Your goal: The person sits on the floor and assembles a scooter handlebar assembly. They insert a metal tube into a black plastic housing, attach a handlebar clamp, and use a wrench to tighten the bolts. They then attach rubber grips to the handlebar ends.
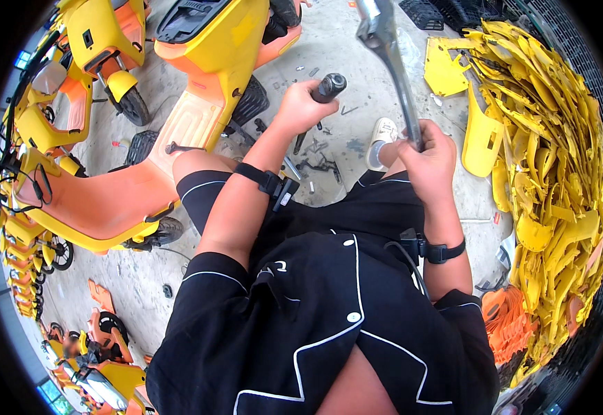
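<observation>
Okay, so biggest thing around is the heap of yellow panels [543, 173] on the right, then the yellow-and-orange scooter [189, 124] on the left. Between them, over the grey floor [142, 290], are the two held tools. Right hand [431, 155] is wrapped tight round the lower end of a long metal tool [396, 69], head pointing up and away; left hand [301, 107] has a fist round a dark cylindrical tool [331, 86], far end partly hidden. Imo, gripping the long one low gives reach but makes it top-heavy, so firm wrist, and keep it off the left knuckles. Watch your feet too: loose metal bits [325, 166] lie right below, and a small dark piece [180, 147] sits on the scooter's footboard.
</observation>
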Available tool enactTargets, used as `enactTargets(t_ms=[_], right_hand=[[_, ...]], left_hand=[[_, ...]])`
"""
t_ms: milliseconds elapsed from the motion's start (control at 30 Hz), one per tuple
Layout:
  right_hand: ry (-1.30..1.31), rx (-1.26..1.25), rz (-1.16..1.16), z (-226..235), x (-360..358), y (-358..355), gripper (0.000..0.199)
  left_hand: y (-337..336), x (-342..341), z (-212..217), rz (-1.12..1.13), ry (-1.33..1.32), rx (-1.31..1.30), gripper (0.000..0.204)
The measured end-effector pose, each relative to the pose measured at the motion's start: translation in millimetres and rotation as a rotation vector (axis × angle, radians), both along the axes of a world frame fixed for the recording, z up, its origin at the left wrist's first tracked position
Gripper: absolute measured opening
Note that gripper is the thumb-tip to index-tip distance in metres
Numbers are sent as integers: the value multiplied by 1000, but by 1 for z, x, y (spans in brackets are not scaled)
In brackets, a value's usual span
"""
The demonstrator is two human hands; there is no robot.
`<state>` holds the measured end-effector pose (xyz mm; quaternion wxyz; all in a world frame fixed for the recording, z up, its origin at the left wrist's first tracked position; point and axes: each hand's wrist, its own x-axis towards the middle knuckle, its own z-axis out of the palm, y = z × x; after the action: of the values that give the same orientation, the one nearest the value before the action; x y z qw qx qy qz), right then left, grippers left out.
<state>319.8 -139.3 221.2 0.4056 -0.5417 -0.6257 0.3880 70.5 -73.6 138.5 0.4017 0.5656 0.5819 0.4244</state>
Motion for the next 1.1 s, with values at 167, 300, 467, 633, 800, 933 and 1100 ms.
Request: enactTargets(t_ms=[167, 300, 467, 633, 800, 933, 1100], right_hand=[[-103, 177, 0, 25, 9, -3, 31], [-409, 216, 27, 12, 1, -13, 33], [-532, 49, 123, 4, -13, -15, 33], [-246, 46, 36, 34, -9, -7, 33], [-93, 297, -149, 52, -4, -7, 21], [-388, 415, -141, 14, -10, -14, 16], [-354, -74, 37, -34, -18, -13, 20]], left_hand=[[1, 13, 4, -14, -34, -22, 22], [5, 12, 6, -29, -20, -49, 23], [12, 9, -6, -19, 3, 158, 26], [7, 5, -5, -38, 6, -5, 26], [6, 1, -7, -45, -24, -20, 27], [5, 1, -7, -50, -59, 25, 22], [5, -4, -10, -41, -85, 34, 25]])
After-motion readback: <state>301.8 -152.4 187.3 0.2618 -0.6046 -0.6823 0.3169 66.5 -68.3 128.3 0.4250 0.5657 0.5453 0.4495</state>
